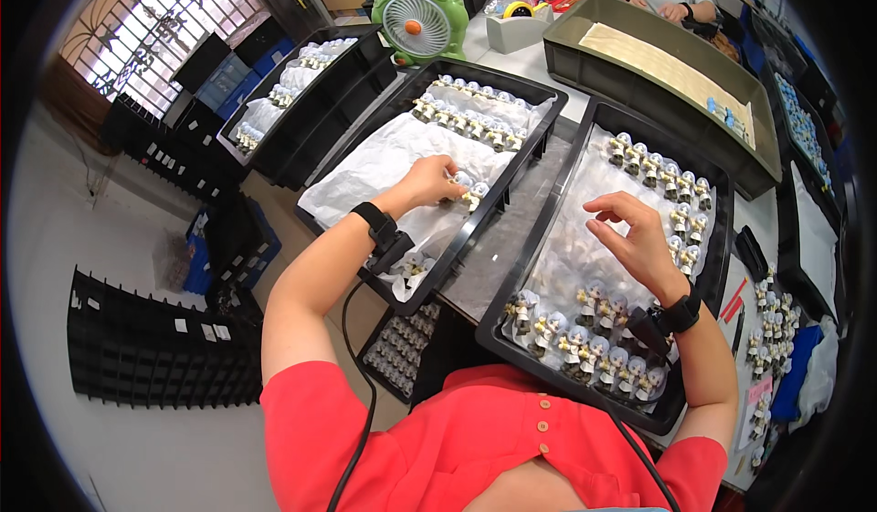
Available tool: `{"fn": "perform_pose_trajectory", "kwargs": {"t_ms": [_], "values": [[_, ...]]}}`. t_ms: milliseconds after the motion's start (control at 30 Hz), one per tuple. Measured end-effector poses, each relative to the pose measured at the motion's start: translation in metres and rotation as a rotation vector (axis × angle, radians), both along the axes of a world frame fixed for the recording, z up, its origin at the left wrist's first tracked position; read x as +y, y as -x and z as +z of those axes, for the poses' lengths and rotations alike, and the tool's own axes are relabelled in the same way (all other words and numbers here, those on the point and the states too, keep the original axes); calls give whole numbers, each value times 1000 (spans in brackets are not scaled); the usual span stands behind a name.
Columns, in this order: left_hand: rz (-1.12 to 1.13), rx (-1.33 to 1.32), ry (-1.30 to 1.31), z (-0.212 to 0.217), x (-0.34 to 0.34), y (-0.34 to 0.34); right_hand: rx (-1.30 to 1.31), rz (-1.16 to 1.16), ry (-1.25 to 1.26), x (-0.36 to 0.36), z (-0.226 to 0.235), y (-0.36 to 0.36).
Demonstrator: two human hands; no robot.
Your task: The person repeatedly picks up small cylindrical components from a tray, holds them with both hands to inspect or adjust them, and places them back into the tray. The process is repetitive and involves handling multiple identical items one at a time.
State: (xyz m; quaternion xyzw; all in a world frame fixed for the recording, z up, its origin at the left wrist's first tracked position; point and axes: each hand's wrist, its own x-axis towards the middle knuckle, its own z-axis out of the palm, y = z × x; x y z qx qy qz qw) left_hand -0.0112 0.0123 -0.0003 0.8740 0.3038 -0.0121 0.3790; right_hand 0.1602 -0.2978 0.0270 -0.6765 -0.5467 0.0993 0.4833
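The left hand (433, 181) is down in the left tray (473, 230), its fingers bent around a little doll (462, 179); I cannot tell if they grip it. That doll is near the left tray's right edge, with another doll (474, 198) just beside it. The right hand (632, 236) is open and empty, its thumb and pointing finger curved apart. It is over the right tray (723, 229), which sits to the right of the left tray and has rows of dolls (575, 343). A green fan (416, 21) stands just behind the left tray.
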Motion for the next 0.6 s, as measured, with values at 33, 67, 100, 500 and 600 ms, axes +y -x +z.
{"fn": "perform_pose_trajectory", "kwargs": {"t_ms": [33,67,100,500,600], "values": [[6,-2,56,1,1,0,-6,4,5,0,1,0],[10,-8,85,0,4,1,-12,9,10,0,3,-1],[13,-13,119,-2,5,2,-14,10,9,-1,3,-1],[-46,-10,-91,5,11,2,-9,64,105,-5,7,-2],[-150,46,-699,4,34,12,-20,71,108,-5,5,-2]]}}
